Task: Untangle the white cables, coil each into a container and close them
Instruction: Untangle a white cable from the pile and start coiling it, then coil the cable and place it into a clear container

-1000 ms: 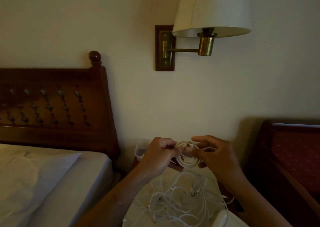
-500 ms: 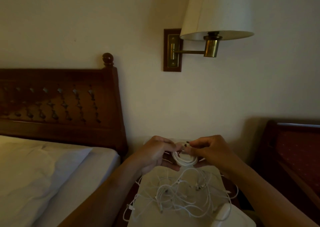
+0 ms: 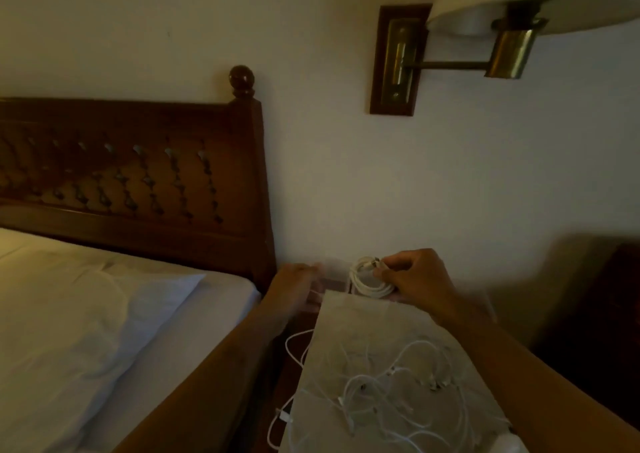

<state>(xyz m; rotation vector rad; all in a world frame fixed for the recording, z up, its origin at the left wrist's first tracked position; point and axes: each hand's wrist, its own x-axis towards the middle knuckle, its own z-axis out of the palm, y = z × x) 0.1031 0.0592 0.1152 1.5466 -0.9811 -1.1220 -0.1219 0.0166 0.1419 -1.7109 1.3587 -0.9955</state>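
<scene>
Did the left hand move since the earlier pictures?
Yes. The left hand left the coiled cable and went leftward, toward the headboard, near the clear container. The right hand alone grips the coiled cable.

Dark carved wooden headboard (image 3: 138,189) polished, knob glossy; brass wall lamp fitting (image 3: 509,54) shiny metal; white bed sheet (image 3: 86,331) matt creased cloth; coiled white cable (image 3: 367,279) smooth plastic, faint sheen.
</scene>
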